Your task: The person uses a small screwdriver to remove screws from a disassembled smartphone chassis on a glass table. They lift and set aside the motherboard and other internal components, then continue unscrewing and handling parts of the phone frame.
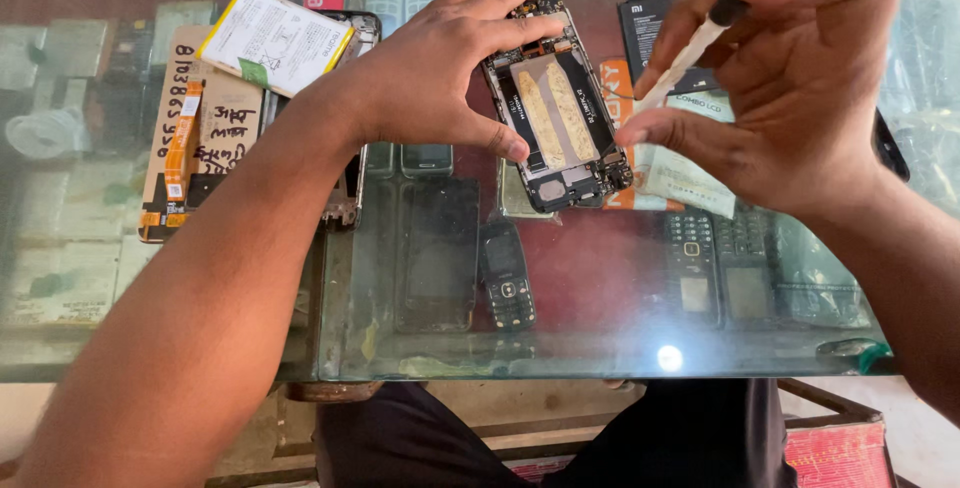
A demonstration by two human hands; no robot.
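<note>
- The left forearm (200,288) crosses the frame diagonally from the lower left corner, bare to the wrist.
- The left hand (425,73) lies palm down, fingers spread and curled forward, thumb stretched out to the right.
- The right forearm (900,288) comes in from the right edge.
- The right hand (800,78) is raised, thumb and fingers pinched together, palm turned towards the left.

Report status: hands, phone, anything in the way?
Left hand grips opened phone on glass counter. Right hand holds tool above it. Battery lies left, clear.
</note>
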